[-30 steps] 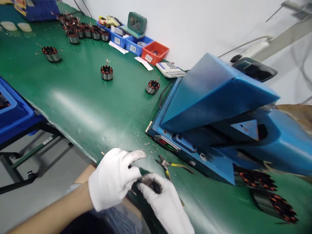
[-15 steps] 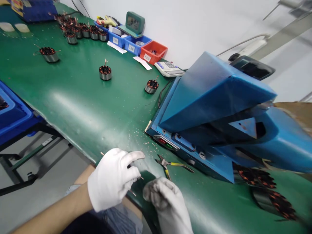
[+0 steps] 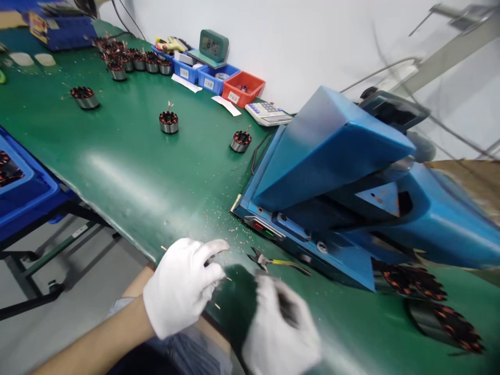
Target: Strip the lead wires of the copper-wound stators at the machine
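Our left hand (image 3: 183, 286) curls around wires (image 3: 217, 305); our right hand (image 3: 279, 328) half-curls, its hold unclear. We read 8:02 on the clock (image 3: 213, 46).

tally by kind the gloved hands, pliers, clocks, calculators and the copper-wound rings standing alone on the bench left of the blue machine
Gloved hands: 2
Pliers: 1
Clock: 1
Calculator: 1
Lone copper-wound rings: 3
Total: 8

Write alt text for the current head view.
White-gloved left hand holds a mostly hidden wire-ended part in its grip; blurred right hand is beside cutters on a green bench with copper-wound rings and a blue machine.
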`<action>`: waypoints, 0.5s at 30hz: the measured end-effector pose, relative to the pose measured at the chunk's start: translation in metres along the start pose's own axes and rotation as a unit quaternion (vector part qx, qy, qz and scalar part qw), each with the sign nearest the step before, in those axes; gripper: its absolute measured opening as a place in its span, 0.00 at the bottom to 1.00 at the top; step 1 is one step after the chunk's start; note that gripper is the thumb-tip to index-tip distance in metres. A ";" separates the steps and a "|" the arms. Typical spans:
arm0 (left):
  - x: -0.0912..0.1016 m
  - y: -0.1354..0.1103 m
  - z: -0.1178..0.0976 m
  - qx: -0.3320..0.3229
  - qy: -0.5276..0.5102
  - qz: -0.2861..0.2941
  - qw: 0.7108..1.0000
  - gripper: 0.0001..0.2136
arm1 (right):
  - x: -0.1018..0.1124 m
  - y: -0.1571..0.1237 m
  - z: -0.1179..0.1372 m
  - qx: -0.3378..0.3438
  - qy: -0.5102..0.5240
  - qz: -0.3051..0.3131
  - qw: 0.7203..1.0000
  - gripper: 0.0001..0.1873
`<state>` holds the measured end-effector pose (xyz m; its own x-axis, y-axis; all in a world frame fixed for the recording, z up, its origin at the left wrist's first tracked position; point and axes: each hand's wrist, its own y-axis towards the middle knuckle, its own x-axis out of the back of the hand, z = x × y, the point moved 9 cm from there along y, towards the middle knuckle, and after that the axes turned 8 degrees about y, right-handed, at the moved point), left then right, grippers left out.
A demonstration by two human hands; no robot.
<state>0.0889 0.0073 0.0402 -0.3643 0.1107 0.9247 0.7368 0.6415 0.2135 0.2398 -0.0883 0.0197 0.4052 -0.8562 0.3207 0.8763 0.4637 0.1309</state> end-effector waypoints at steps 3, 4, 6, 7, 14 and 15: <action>0.009 -0.004 0.004 0.080 -0.009 -0.031 0.996 0.10 | 0.018 0.015 0.007 -0.028 -0.016 -0.032 0.999 0.11; 0.014 -0.007 0.005 0.108 -0.016 -0.041 0.993 0.10 | 0.010 0.019 0.007 -0.037 -0.013 0.040 0.998 0.12; 0.023 -0.011 0.004 0.125 -0.026 -0.056 0.990 0.10 | -0.010 0.016 -0.006 -0.093 0.007 0.190 0.977 0.12; 0.026 -0.012 0.002 0.114 -0.023 -0.054 0.992 0.10 | -0.018 0.010 -0.017 -0.138 0.028 0.244 0.960 0.13; -0.001 -0.005 -0.001 -0.002 0.045 0.093 0.995 0.05 | -0.065 -0.040 -0.048 -0.302 0.157 0.373 0.863 0.16; -0.005 -0.004 0.000 -0.001 0.034 0.108 0.994 0.04 | -0.069 -0.041 -0.045 -0.295 0.151 0.377 0.865 0.13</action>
<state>0.0874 0.0043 0.0342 -0.1580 0.1939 0.9682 0.7951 0.6064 0.0083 0.1873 -0.0583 -0.0504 0.8914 -0.4219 -0.1653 0.2770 0.7960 -0.5382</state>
